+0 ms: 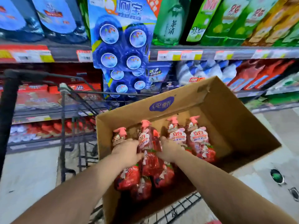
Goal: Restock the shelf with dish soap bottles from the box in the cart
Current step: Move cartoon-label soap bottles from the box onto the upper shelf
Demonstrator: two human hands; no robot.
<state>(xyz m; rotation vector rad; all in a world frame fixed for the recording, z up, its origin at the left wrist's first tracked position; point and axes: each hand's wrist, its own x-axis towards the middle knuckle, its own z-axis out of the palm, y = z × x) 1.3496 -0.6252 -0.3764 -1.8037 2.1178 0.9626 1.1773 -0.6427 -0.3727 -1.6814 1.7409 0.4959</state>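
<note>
An open cardboard box (234, 120) lies tilted in the black wire cart (71, 113). Inside it lie several red dish soap bottles with pink pump tops and white labels. My left hand (127, 151) grips the leftmost bottle (119, 138) near its neck. My right hand (168, 151) reaches in beside the middle bottle (148, 139), fingers curled around a bottle (177, 136) just right of it. Two more bottles (200, 141) lie at the right. Other bottles (145, 180) lie lower in the box, under my wrists.
Store shelves (210, 53) with price tags rise behind the cart, packed with green and blue bottles above and red packs (252, 75) below. A hanging blue pack of round cleaner blocks (123, 50) dangles over the cart's far side. Pale floor (29, 172) lies left and right.
</note>
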